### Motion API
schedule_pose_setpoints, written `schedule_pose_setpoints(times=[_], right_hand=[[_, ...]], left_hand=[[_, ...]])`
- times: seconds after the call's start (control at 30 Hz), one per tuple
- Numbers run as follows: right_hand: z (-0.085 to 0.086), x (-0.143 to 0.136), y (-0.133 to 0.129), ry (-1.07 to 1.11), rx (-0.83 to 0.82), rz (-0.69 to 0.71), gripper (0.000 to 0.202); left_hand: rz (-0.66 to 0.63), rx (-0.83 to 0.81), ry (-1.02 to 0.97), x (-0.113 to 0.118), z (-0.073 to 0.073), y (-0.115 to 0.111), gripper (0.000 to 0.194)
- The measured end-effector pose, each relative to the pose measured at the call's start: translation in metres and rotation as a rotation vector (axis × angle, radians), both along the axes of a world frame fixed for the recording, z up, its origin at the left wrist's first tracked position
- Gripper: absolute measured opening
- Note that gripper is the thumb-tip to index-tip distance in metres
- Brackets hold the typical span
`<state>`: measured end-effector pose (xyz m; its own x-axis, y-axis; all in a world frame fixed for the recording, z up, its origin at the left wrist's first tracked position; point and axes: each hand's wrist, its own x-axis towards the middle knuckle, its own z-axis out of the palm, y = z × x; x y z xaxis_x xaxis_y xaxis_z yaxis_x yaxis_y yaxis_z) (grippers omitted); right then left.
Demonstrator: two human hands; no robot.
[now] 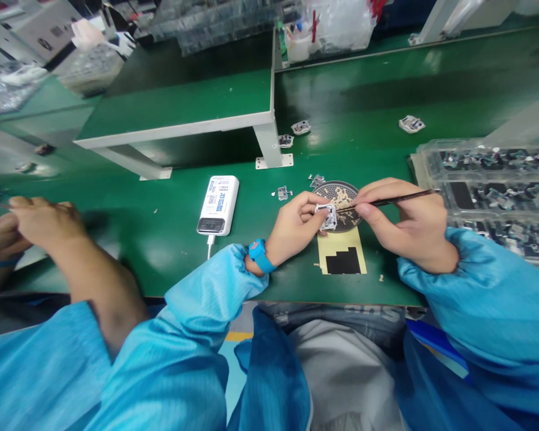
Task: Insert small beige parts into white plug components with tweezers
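My left hand (299, 224) pinches a small white-framed electronic part (327, 216) between thumb and fingers. In my right hand (402, 221) are dark tweezers (397, 198), held like a pen, their tips at the right side of that part. Beneath both lies a round dark dish (353, 222) with many tiny tan pieces (341, 197) on it. A yellow sheet (362, 254) bearing a black cut shape (344, 262) extends from under the dish toward the table edge. Whether the tips hold a tiny piece, I cannot tell.
Loose small parts (282, 193) lie beyond my left hand. A white power bank (218, 206) with a cable stands left. Clear compartment trays (435, 173) of parts sit right. A raised green shelf (197, 114) rises behind. A co-worker's hands (40, 224) are at far left.
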<state>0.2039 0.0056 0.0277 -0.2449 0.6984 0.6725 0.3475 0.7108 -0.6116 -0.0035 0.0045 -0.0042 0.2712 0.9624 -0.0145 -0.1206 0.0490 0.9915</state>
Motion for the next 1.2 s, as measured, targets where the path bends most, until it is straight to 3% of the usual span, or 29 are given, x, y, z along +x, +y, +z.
schedule_pose_setpoints(times=[0.27, 0.47, 0.57, 0.67, 0.83, 1.0, 1.1, 1.2], right_hand=[[0.002, 0.001, -0.003, 0.017, -0.200, -0.076, 0.007], [0.000, 0.000, 0.000, 0.054, -0.296, 0.002, 0.006], [-0.003, 0.000, 0.000, 0.023, -0.231, 0.037, 0.005], [-0.004, -0.002, -0.001, 0.119, -0.169, 0.028, 0.004], [-0.003, -0.005, -0.001, 0.298, -0.134, -0.187, 0.012], [-0.008, -0.013, 0.006, 0.335, -0.207, -0.382, 0.021], [-0.004, -0.015, 0.004, 0.384, -0.316, -0.366, 0.029], [0.014, 0.001, -0.003, 0.422, -0.340, -0.286, 0.032]], left_hand=[[0.011, 0.107, 0.042, -0.006, 0.006, 0.002, 0.037], [0.019, 0.184, 0.066, -0.010, 0.002, 0.004, 0.029], [0.024, 0.131, 0.039, -0.011, 0.003, 0.006, 0.029], [0.032, -0.024, -0.027, -0.013, 0.007, 0.009, 0.028], [0.006, -0.331, -0.227, -0.014, 0.014, 0.012, 0.031], [-0.071, -0.354, -0.250, -0.012, 0.017, 0.009, 0.047], [-0.066, -0.325, -0.202, -0.012, 0.015, 0.009, 0.048], [-0.044, -0.289, -0.154, -0.014, 0.013, 0.010, 0.046]])
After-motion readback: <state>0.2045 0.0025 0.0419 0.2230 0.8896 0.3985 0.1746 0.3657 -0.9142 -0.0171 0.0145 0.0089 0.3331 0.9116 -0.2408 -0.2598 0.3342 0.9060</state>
